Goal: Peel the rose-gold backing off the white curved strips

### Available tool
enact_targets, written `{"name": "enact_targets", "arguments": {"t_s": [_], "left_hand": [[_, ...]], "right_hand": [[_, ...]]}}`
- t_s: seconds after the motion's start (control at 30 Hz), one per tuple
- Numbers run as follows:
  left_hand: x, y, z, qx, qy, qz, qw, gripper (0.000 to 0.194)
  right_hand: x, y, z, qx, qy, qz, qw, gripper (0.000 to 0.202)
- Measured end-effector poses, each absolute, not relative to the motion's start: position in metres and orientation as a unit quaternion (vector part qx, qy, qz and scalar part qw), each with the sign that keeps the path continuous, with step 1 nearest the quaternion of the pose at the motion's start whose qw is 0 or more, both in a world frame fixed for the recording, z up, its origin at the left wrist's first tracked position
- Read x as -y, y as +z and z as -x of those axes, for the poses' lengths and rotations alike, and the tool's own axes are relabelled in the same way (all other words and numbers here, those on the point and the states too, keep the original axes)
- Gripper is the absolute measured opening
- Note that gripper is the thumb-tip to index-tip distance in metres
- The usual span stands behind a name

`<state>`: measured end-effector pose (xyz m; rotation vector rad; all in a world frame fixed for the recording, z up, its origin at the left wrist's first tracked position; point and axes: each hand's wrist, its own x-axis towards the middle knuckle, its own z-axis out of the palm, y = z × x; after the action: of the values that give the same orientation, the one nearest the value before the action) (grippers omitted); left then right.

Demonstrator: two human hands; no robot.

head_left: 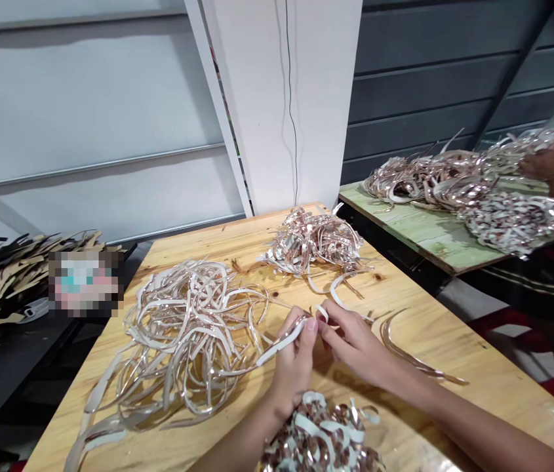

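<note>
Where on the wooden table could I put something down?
The wooden table has bare wood between the loose curved strips and its right edge, and at the far left, behind the big tangle and left of the shiny pile. It's crowded at both heaps and around the left hand, right hand and curly bunch.

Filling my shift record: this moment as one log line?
left hand: pinching strip | right hand: at pale loop | wooden table: tangled strips
</note>
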<state>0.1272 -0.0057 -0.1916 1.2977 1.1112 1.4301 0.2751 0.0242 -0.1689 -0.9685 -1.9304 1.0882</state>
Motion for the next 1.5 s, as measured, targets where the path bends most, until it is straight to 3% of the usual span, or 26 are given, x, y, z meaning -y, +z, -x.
{"name": "enact_targets", "arguments": {"t_s": [0.13, 0.27, 0.57, 0.9, 1.2, 1.3, 1.5], "left_hand": [[0.006, -0.187, -0.130, -0.483, 0.541, -0.537, 0.430, 0.035], [0.008, -0.182, -0.129, -0.483, 0.517, -0.577, 0.407, 0.035], [0.006, -0.180, -0.133, -0.480, 0.535, -0.582, 0.382, 0.041], [0.005, -0.179, -0.132, -0.479, 0.547, -0.584, 0.360, 0.046], [0.006, -0.187, -0.130, -0.496, 0.584, -0.537, 0.352, 0.047], [0.007, -0.192, -0.128, -0.496, 0.589, -0.522, 0.369, 0.048], [0.011, -0.198, -0.124, -0.485, 0.579, -0.520, 0.399, 0.049]], "right_hand": [[-0.022, -0.169, -0.278, 0.779, 0.353, 0.361, 0.372, 0.025], [-0.022, -0.169, -0.278, 0.770, 0.365, 0.372, 0.369, 0.027], [-0.025, -0.171, -0.276, 0.653, 0.509, 0.382, 0.410, 0.030], [-0.034, -0.165, -0.268, 0.393, 0.701, 0.319, 0.502, 0.028], [-0.035, -0.158, -0.270, 0.251, 0.813, 0.253, 0.461, 0.032], [-0.036, -0.163, -0.269, 0.359, 0.766, 0.290, 0.448, 0.037], [-0.038, -0.177, -0.275, 0.676, 0.488, 0.403, 0.378, 0.029]]}}
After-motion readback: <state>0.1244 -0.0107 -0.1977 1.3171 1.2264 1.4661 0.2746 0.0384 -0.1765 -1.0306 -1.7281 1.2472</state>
